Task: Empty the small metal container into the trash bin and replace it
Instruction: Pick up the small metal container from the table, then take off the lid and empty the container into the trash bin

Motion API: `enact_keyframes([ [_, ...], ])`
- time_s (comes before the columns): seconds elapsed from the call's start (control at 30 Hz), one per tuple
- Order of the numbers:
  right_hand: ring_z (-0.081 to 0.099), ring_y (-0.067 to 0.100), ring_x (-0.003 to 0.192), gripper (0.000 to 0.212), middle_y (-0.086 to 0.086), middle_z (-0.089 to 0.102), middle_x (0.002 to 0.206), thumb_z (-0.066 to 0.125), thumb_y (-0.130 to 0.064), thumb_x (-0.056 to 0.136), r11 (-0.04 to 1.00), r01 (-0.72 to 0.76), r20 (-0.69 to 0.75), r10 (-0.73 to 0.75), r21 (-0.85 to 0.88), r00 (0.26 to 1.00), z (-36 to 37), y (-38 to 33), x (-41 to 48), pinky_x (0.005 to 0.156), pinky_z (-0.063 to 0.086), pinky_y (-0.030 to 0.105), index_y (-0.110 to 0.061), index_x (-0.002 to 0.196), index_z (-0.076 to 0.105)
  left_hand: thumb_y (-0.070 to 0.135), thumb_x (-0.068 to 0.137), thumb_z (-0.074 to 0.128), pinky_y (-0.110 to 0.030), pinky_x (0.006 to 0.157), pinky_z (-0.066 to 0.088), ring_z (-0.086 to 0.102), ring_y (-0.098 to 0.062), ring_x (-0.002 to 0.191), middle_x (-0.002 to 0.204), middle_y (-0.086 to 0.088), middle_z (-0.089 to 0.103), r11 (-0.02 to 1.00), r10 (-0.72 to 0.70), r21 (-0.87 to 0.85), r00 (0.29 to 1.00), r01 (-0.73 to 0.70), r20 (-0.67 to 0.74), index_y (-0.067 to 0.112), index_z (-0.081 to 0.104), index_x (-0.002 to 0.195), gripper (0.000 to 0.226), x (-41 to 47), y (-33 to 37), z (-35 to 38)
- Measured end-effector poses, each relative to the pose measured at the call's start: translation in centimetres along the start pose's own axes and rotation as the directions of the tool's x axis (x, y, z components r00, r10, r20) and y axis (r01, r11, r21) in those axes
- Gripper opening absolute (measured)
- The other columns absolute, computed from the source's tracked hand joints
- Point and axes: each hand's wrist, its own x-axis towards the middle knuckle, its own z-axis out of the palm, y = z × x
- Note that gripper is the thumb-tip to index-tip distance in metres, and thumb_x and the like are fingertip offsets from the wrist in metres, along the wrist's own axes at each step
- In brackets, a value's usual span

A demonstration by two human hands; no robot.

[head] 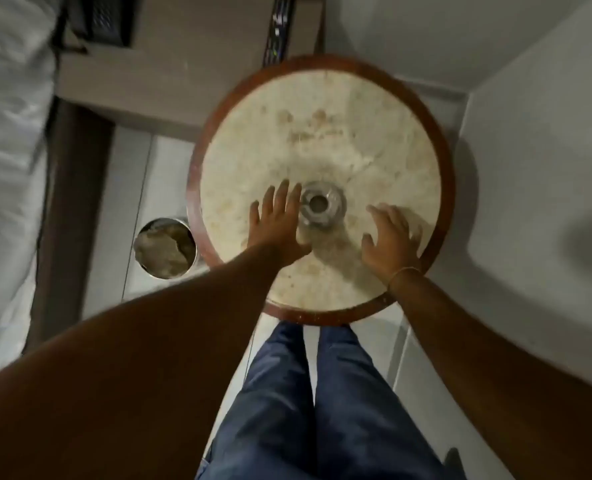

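On the round table: a small metal container [322, 206] stands upright near the middle of the pale stone top, its mouth facing up; whatever is inside is too blurred to make out.
Table: the round table [436, 140] has a mottled cream top ringed by a reddish-brown wooden rim, and it sits in a corner by light walls.
Left hand: the left hand [276, 225] lies over the tabletop with fingers spread and extended, its fingertips right beside the container's left side; whether they touch the metal I cannot tell. It grips nothing.
Right hand: the right hand [389, 242] hovers or rests over the top to the right of the container, fingers loosely curled and apart, holding nothing. It is clear of the container. A thin bracelet [403, 271] circles that wrist.
Trash bin: a shiny metal trash bin [165, 249] stands on the floor just left of the table's edge, open at the top, with crumpled pale material filling it.
Person: standing at the near edge of the table in blue trousers [308, 403], both bare forearms reaching forward.
Left of the scene: white bedding [7, 150] on a dark frame.
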Motion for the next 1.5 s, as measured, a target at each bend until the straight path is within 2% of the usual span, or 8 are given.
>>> enact_keyframes([
  [0.27,0.061,0.042,0.139,0.043,0.024,0.066,0.147,0.066,0.004,0.098,0.935,0.066,-0.292,0.040,0.347,0.956,3.7,1.1,2.4,0.113,0.052,0.065,-0.002,0.140,0.071,0.059,0.077,0.086,-0.073,0.126,0.013,0.002,-0.043,0.164,0.180,-0.008,-0.010,0.995,0.081,0.060,0.997,-0.081,-0.012,0.034,-0.007,0.169,0.133,6.6,2.1,2.8],
  [0.57,0.069,0.026,0.127,0.031,0.013,0.076,0.134,0.059,0.003,0.107,0.819,-0.059,-0.175,0.192,0.571,0.966,4.9,0.6,2.5,0.113,0.056,0.039,-0.005,0.131,0.076,0.047,0.080,0.084,-0.058,0.110,0.048,0.036,-0.039,0.147,0.165,-0.012,0.033,0.986,0.144,0.099,0.979,-0.131,-0.145,0.025,0.032,0.163,0.101,7.2,3.2,4.5],
  [0.67,0.071,0.025,0.128,0.025,0.008,0.077,0.130,0.056,-0.006,0.113,0.612,-0.171,-0.014,0.285,0.772,0.959,5.1,-0.8,2.8,0.117,0.056,0.047,-0.013,0.126,0.076,0.043,0.075,0.086,-0.056,0.105,0.053,0.039,-0.039,0.144,0.161,-0.014,0.038,0.990,0.142,0.016,0.975,-0.141,-0.171,0.023,0.038,0.160,0.100,5.8,3.4,4.2],
  [0.73,0.072,0.030,0.131,0.025,0.016,0.075,0.141,0.051,-0.020,0.118,0.340,-0.281,0.174,0.313,0.897,0.934,5.0,-1.6,3.1,0.116,0.057,0.051,-0.014,0.130,0.073,0.047,0.074,0.084,-0.053,0.100,0.056,0.041,-0.039,0.142,0.159,-0.015,0.040,0.984,0.154,-0.058,0.965,-0.170,-0.213,0.022,0.040,0.159,0.099,4.1,3.4,4.0],
  [0.87,0.081,0.021,0.120,0.061,0.010,0.082,0.136,0.040,-0.059,0.116,-0.013,-0.588,0.588,-0.040,0.808,0.808,4.7,-3.2,3.1,0.093,0.068,0.036,-0.020,0.131,0.083,0.054,0.075,0.084,-0.052,0.102,0.057,0.042,-0.038,0.141,0.158,-0.016,0.042,0.968,0.147,-0.161,0.958,-0.190,-0.245,0.021,0.041,0.160,0.101,-0.8,2.0,3.5],
  [1.13,0.083,0.027,0.114,0.068,0.011,0.086,0.122,0.052,-0.073,0.106,0.087,-0.776,0.757,-0.313,0.625,0.574,8.4,-8.2,0.8,0.088,0.069,0.043,-0.018,0.123,0.086,0.043,0.081,0.088,-0.050,0.116,0.046,0.035,-0.036,0.151,0.166,-0.016,0.036,0.944,0.030,-0.312,0.969,-0.108,-0.245,0.020,0.035,0.164,0.101,-8.9,-2.5,2.6],
  [1.4,0.075,0.032,0.127,0.076,0.017,0.077,0.143,0.062,-0.075,0.099,0.273,-0.782,0.825,-0.276,0.560,0.494,12.3,-13.0,0.8,0.113,0.059,0.051,-0.013,0.142,0.076,0.051,0.083,0.084,-0.027,0.119,0.040,0.036,-0.019,0.153,0.169,-0.002,0.031,0.756,-0.311,-0.654,0.866,-0.025,-0.392,0.033,0.033,0.163,0.096,-16.0,-8.4,3.8],
  [1.5,0.082,0.030,0.105,0.069,0.015,0.085,0.120,0.062,-0.075,0.096,0.437,-0.684,0.799,-0.158,0.584,0.581,13.9,-16.2,1.4,0.093,0.069,0.046,-0.015,0.121,0.086,0.060,0.083,0.079,-0.013,0.120,0.026,0.030,-0.010,0.156,0.169,0.006,0.029,0.653,-0.486,-0.755,0.799,0.062,-0.355,0.041,0.029,0.163,0.096,-18.8,-10.8,6.3],
])
